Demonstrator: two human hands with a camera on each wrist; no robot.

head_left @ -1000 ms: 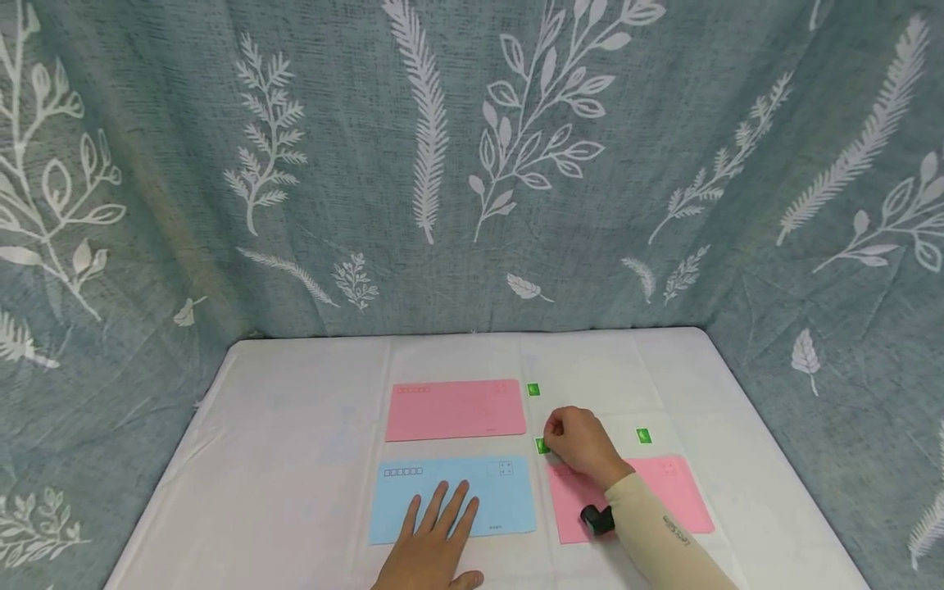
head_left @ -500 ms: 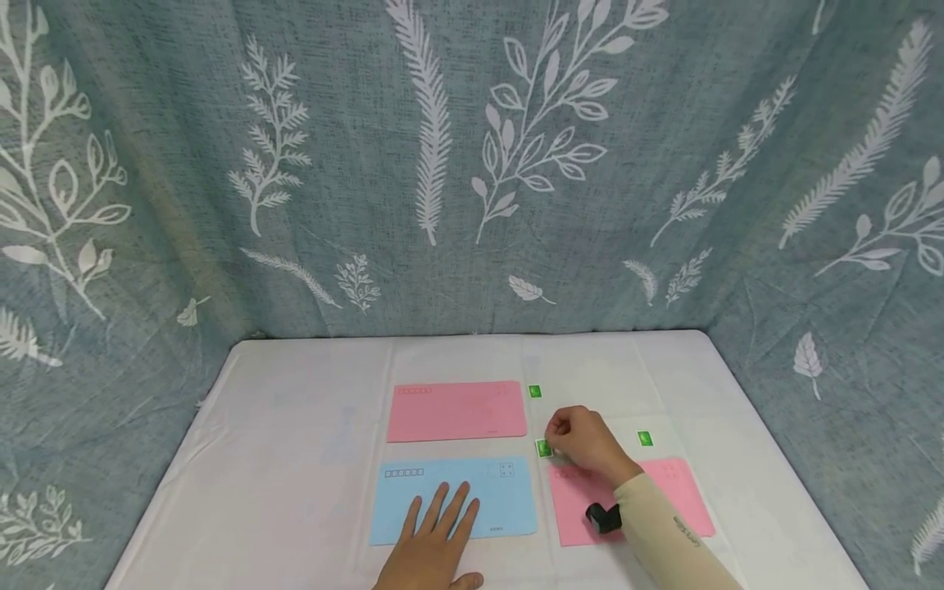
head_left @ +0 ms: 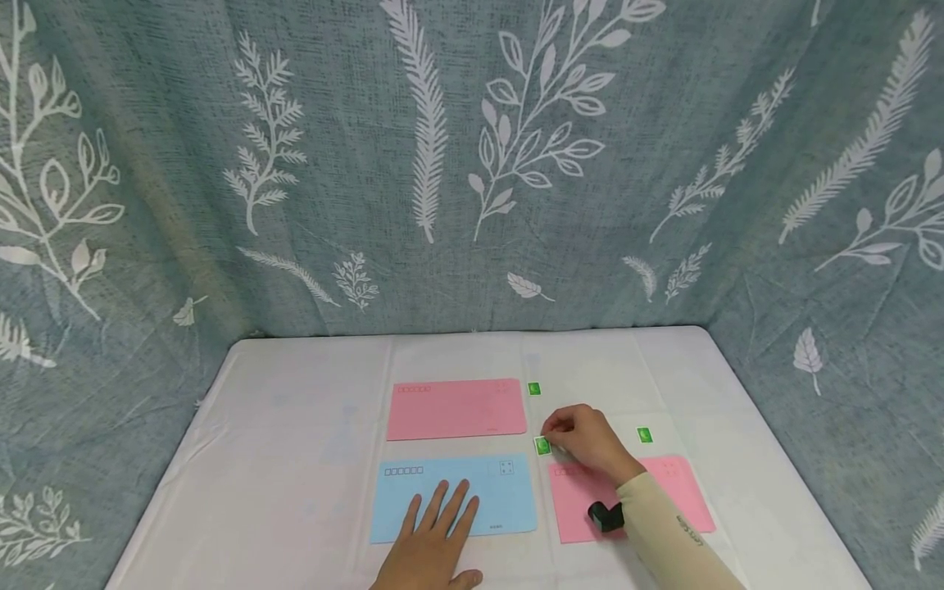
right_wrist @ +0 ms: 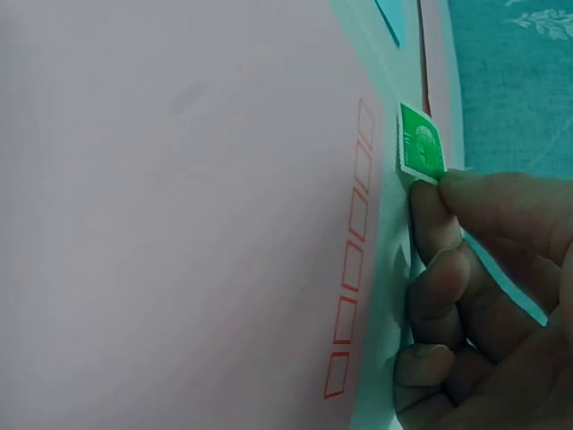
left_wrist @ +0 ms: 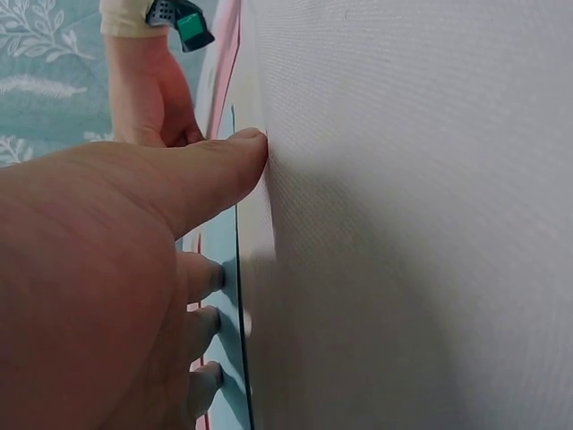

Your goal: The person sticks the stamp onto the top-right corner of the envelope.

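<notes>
My left hand (head_left: pixel 430 537) lies flat with spread fingers on the lower part of a blue envelope (head_left: pixel 457 471), which has postcode boxes and a stamp square. In the left wrist view, its thumb (left_wrist: pixel 219 175) rests by the white cloth. My right hand (head_left: pixel 586 438) pinches the corner of a small green postage stamp (right_wrist: pixel 421 143) between thumb and index finger; its other fingers are curled. In the head view this stamp sits just right of the blue envelope's top corner. Under the right wrist is a pink envelope (head_left: pixel 674 496), partly hidden by the sleeve.
Another pink envelope (head_left: pixel 457 410) lies behind the blue one, with a green stamp (head_left: pixel 534 388) beside its right end. One more green stamp (head_left: pixel 645 435) lies behind the right-hand envelope. A patterned teal curtain (head_left: pixel 457 295) borders the white-covered table (head_left: pixel 295 459).
The right hand's fingertips have shifted slightly, and more of the stamp shows beside them. My left hand stays on the blue envelope.
</notes>
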